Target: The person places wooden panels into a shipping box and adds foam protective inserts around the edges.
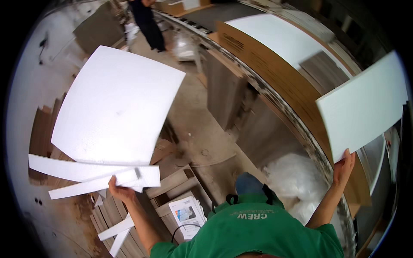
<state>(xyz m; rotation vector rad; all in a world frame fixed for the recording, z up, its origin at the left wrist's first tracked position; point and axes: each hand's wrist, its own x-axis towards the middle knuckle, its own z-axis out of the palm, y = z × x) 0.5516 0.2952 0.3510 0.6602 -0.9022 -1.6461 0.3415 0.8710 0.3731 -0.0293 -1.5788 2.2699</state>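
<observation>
My left hand (122, 191) is closed on a narrow white foam strip (84, 185), thumb on top. A second, longer white strip (58, 167) lies just behind it, against the lower edge of a large white foam sheet (118, 107). My right hand (344, 168) grips the bottom corner of a white foam board (365, 107), which is raised at a tilt over the side of a long open cardboard box (275, 75). Inside that box are a white sheet (275, 36) and a grey wood-grain panel (325, 71).
Below my left arm, more white strips (118, 234) rest on stacked wood-grain boards (142, 245), beside printed leaflets (188, 215). Wood-grain panels (223, 90) lean under the bench edge, near clear plastic wrap (292, 180). Another person (148, 26) stands at the far end.
</observation>
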